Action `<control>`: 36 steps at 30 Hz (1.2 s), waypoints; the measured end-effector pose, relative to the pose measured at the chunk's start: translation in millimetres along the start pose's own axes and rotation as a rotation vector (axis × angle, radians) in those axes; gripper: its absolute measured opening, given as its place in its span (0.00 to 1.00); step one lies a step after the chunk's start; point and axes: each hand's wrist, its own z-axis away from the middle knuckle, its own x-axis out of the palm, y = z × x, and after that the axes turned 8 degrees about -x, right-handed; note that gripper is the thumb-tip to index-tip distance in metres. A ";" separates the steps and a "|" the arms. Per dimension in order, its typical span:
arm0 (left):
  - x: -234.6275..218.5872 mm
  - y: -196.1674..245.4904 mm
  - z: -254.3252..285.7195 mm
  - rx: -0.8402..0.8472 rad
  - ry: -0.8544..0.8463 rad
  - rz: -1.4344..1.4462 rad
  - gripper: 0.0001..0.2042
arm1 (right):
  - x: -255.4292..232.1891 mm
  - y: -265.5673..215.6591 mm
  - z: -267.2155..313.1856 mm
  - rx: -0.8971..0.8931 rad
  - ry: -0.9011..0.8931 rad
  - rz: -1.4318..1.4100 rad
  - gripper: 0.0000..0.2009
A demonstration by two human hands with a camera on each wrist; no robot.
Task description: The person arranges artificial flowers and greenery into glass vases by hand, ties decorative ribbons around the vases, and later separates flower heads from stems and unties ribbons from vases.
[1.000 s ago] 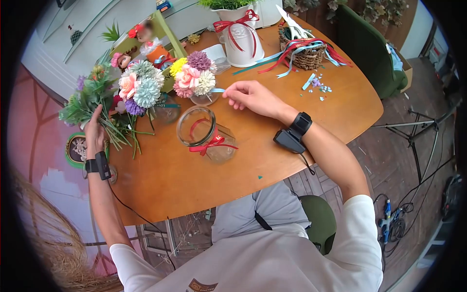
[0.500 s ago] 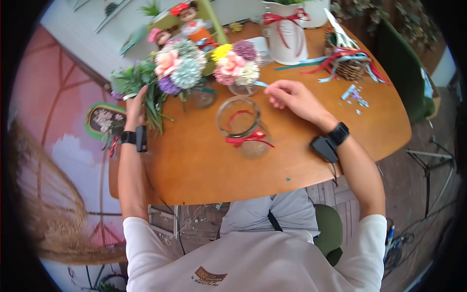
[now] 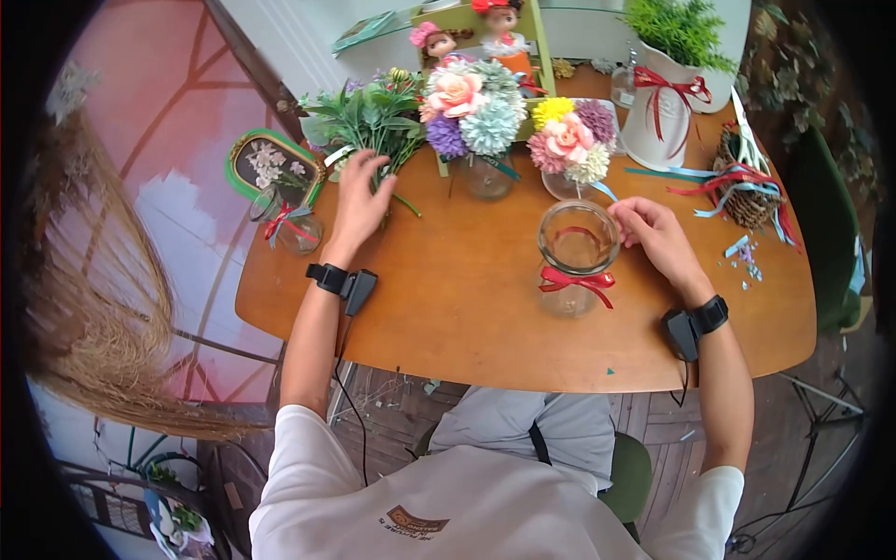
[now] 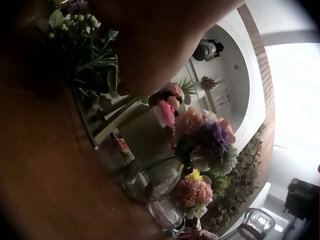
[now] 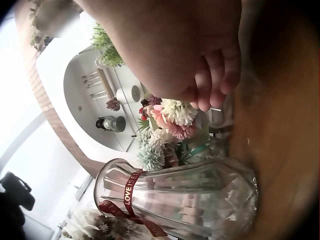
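Note:
My left hand (image 3: 361, 201) reaches to the near end of a bunch of artificial greenery (image 3: 378, 121) lying at the table's back left, its fingers at the stems and the thumb apart. Foliage partly hides those fingertips. My right hand (image 3: 653, 233), fingers loosely curled, hovers beside the rim of a clear glass vase (image 3: 571, 301) with a red ribbon bow (image 3: 576, 280). Nothing shows in its fingers. Close behind them, a light blue ribbon end (image 3: 605, 191) sticks out from a small vase of mixed flowers (image 3: 569, 138). Another glass vase (image 3: 487, 179) bears a larger bouquet (image 3: 474, 103).
A green-framed picture (image 3: 241, 154) and a small ribboned bottle (image 3: 301, 233) stand at the left. At the back are dolls (image 3: 439, 42) and a white pitcher (image 3: 653, 126) with a plant. A wicker basket (image 3: 747, 201) with ribbons and scissors (image 3: 742, 126) and ribbon scraps (image 3: 744, 252) lie right.
The head view has swung left, so the table appears farther right. My left hand has shifted from beside the greenery to its stems; my right hand has come closer to the bowed vase's rim.

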 end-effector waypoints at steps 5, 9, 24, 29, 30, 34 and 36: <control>3.4 -2.5 12.7 -0.067 -0.055 -0.116 0.24 | 2.0 0.4 -0.6 0.028 0.011 0.016 0.13; 2.3 -2.2 12.7 -0.083 -0.035 -0.145 0.24 | 2.7 -1.3 0.4 0.038 0.010 0.009 0.12; 6.8 -25.9 23.1 -0.059 -0.108 0.182 0.14 | 0.0 9.3 -3.5 0.015 -0.016 0.098 0.14; 11.6 -30.4 23.2 0.004 -0.099 0.207 0.12 | 0.4 11.5 -3.3 0.000 -0.013 0.101 0.14; 13.7 -32.0 23.3 0.012 -0.087 0.218 0.11 | 0.7 12.2 -3.5 -0.012 -0.014 0.120 0.14; 19.3 -35.3 25.5 0.018 -0.070 0.238 0.11 | -3.8 15.5 -2.8 -0.040 -0.015 0.108 0.14; 20.7 -36.8 26.7 0.032 -0.051 0.244 0.11 | -3.4 15.3 0.5 -0.055 -0.001 0.079 0.13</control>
